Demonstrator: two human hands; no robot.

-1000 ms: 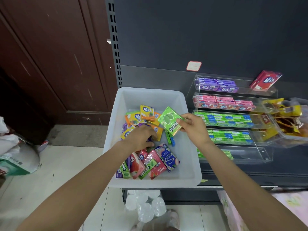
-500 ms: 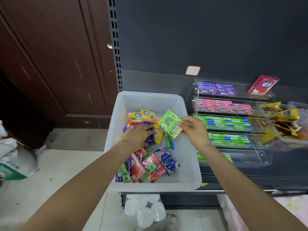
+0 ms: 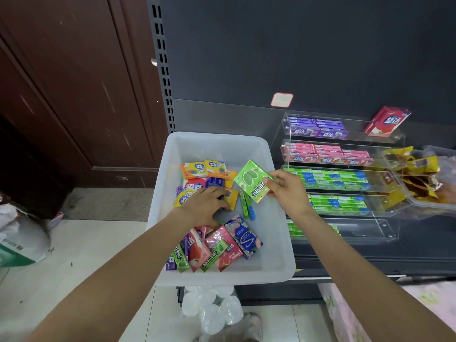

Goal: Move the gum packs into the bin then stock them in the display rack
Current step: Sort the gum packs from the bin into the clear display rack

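Where pale floor tiles (image 3: 61, 280) meet a dark wooden door (image 3: 61, 95), right hand (image 3: 287, 193) pinching a green pack (image 3: 251, 180), left hand (image 3: 207, 206) perhaps gripping

Head view looks forward and down, close over the bin (image 3: 281, 265); display rack (image 3: 394, 141) to its right.

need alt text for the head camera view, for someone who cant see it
A person's right hand pinches a flat light green gum pack above a white plastic bin of mixed gum packs, while the left hand reaches into the pile. To the right, a clear acrylic display rack holds rows of purple, pink and green packs.
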